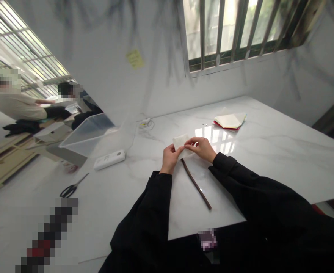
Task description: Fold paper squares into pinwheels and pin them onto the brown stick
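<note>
A cream-white sheet of paper (181, 140) is held up over the table between my two hands. My left hand (170, 157) pinches its left side with thumb and fingers. From the right, my right hand (201, 148) has its thumb and forefinger pressed together on the same sheet, close to the left thumb. Both hands partly cover the paper, so its full shape is hidden. Just below them a thin dark brown stick (196, 185) lies aslant on the table, its upper end near the paper.
A stack of coloured paper (229, 121) lies at the back right of the marbled table (283, 151). To the left are a white device (110, 160), scissors (73, 186) and a clear plastic bin (84, 132). A small cable (146, 123) lies near the wall. Two people sit far left.
</note>
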The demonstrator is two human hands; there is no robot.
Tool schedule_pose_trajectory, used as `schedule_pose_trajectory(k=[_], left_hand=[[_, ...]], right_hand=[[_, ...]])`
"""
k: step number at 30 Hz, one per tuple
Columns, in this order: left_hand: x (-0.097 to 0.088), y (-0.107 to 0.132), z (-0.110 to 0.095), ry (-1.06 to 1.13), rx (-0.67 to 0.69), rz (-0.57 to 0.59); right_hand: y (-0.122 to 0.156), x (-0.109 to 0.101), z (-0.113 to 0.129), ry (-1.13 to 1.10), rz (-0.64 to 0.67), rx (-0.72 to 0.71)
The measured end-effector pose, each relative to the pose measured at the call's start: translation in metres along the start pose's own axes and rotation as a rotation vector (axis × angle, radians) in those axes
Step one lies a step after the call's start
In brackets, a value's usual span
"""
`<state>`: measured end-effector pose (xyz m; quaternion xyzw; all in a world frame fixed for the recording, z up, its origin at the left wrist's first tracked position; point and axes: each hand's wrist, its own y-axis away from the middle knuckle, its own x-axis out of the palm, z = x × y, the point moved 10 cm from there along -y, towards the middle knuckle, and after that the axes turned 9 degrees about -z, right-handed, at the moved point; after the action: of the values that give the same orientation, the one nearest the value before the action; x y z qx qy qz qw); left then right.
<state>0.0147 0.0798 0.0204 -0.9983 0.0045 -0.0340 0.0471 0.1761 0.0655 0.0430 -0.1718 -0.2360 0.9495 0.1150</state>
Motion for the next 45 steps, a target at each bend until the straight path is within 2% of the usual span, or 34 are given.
schedule_pose_trajectory(k=[3,6,13,17,22,25,28,31,36,40,45], left_hand=[[0.000,0.001,0.000,-0.047,-0.009,0.011],[-0.001,0.002,-0.001,-0.061,-0.018,0.002],[-0.006,0.004,-0.003,-0.057,-0.038,-0.025],[-0.010,0.006,-0.005,-0.084,-0.017,-0.070],[-0.009,0.007,-0.010,-0.102,0.017,-0.065],[-0.022,0.001,-0.006,-0.070,0.019,-0.146],[-0.047,-0.005,0.003,-0.025,0.031,-0.311],[-0.059,-0.009,0.014,0.034,0.017,-0.371],[-0.061,-0.009,0.014,0.045,0.003,-0.385],[-0.061,-0.007,0.013,0.075,-0.026,-0.407],[-0.062,-0.005,0.015,0.101,-0.019,-0.420]], right_hand=[[0.002,0.011,-0.017,-0.076,0.097,0.113],[0.002,0.017,-0.024,-0.125,0.146,0.142],[0.006,0.020,-0.025,-0.212,0.167,0.199],[0.010,0.022,-0.025,-0.212,0.173,0.227],[0.012,0.024,-0.025,-0.265,0.221,0.264],[0.009,0.015,-0.030,-0.301,0.152,0.303],[0.009,0.003,-0.028,-0.176,0.038,0.243],[0.015,0.013,-0.014,-0.007,0.115,0.118],[0.020,0.022,0.005,0.186,0.237,-0.021],[0.023,0.022,0.009,0.290,0.324,-0.075],[0.023,0.011,-0.002,0.283,0.263,-0.013]])
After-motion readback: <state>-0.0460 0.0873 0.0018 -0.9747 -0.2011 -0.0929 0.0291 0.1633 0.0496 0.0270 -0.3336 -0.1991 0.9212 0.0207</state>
